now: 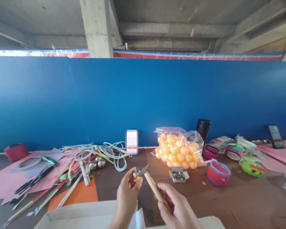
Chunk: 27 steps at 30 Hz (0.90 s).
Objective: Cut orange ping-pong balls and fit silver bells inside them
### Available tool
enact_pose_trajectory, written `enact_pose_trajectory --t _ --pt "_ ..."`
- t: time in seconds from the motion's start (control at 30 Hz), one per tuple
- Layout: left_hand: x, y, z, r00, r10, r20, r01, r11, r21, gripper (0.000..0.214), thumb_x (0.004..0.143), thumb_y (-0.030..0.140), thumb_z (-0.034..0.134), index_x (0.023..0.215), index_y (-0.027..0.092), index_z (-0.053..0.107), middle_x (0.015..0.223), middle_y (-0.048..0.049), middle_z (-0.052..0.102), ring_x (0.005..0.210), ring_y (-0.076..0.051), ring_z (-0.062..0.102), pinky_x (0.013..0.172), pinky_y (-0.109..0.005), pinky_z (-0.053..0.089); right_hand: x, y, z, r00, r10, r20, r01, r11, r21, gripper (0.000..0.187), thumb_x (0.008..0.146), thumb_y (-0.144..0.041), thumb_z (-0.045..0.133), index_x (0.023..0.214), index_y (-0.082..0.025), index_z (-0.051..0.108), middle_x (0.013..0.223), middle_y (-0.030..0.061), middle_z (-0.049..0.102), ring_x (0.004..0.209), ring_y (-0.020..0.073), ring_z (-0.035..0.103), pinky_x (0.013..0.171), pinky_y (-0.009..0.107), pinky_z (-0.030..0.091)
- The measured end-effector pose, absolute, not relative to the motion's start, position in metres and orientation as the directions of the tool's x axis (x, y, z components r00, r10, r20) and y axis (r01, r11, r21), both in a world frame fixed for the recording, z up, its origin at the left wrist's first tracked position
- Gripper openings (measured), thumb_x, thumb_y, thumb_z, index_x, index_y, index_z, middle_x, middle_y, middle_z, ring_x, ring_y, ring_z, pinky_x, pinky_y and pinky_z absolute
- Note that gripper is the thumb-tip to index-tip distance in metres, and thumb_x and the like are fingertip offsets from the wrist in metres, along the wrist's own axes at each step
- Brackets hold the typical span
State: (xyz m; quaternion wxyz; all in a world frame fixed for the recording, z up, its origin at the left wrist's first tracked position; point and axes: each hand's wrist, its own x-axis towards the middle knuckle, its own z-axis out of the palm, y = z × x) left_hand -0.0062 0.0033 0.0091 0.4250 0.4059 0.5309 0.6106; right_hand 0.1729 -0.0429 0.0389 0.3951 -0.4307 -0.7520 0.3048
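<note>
My left hand (128, 190) pinches a small shiny silver ball (136, 173) between its fingertips. Something orange shows under the ball, and a grey pointed blade-like piece (144, 170) juts out to the right from the same fingers; I cannot make out how these join. A pale wooden stick (152, 186) is wrapped in my right hand (173, 203). Its upper end points at the grey piece, very close to it; whether they touch I cannot tell. Just beyond, a small open box (178, 181) is full of small metal pieces.
A clear bag of orange balls (176, 152) stands at the back, beside a black cylinder (203, 128). A red-blue tape roll (218, 173) sits to the right. Scissors (28, 184), coloured paper, cords (116, 149) and several silver balls crowd the left. A white box (73, 213) lies in front.
</note>
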Motion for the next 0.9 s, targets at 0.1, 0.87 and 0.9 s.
enact_pose_trajectory --t 0.1,0.87,0.9 --pt "-0.0056 0.0027 0.0098 -0.307 0.951 0.039 -0.105 -0.074 0.992 0.055 0.061 0.034 0.072 0.110 0.015 0.058 0.094 -0.0085 0.070 0.083 -0.022 0.067 0.073 -0.031 0.053 0.1735 -0.0421 0.0363 -0.310 0.888 0.340 0.442 0.452 -0.775 0.033 0.078 -0.014 0.050 0.111 -0.020 0.051 0.091 0.0056 0.067 0.069 0.0159 0.063 0.064 0.024 0.051" --pt "-0.0063 0.0039 0.0078 -0.350 0.936 0.031 -0.082 -0.063 0.995 0.055 0.059 0.036 0.073 0.109 0.016 0.061 0.092 -0.0075 0.071 0.079 -0.021 0.067 0.070 -0.028 0.053 0.1691 -0.0443 0.0378 -0.226 0.905 0.361 0.408 0.424 -0.808 0.030 0.078 -0.020 0.051 0.108 -0.019 0.054 0.085 0.0048 0.068 0.063 0.0153 0.061 0.059 0.023 0.050" --pt "-0.0062 0.0041 0.0081 -0.356 0.934 0.025 -0.091 -0.061 0.994 0.055 0.058 0.036 0.074 0.108 0.017 0.062 0.093 -0.0076 0.071 0.079 -0.021 0.068 0.069 -0.027 0.053 0.1683 -0.0452 0.0387 -0.198 0.910 0.365 0.389 0.414 -0.823 0.029 0.078 -0.022 0.051 0.107 -0.020 0.054 0.084 0.0044 0.068 0.060 0.0147 0.060 0.057 0.024 0.049"
